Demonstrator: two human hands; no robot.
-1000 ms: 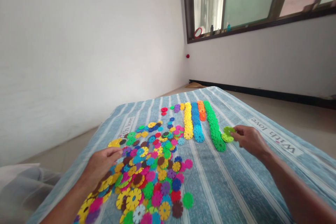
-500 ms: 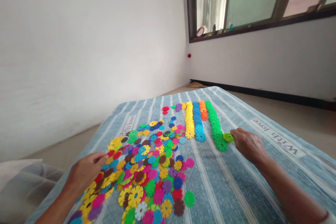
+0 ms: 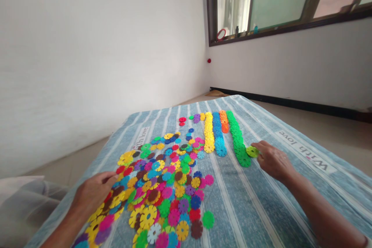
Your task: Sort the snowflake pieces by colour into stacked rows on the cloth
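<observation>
The left hand lies curled at the edge of the heap of plastic snowflake discs — any grip is hidden — while the nearer right hand pinches a lime-green disc just beside the long green row running away up the striped quilt.

A low bed under a pale blue-and-white striped cloth cover fills the lower frame. A loose heap of flat multicoloured plastic snowflake discs lies at lower centre. Toward the upper centre, a yellow row, blue row, orange row and green row of matching discs lie side by side.
</observation>
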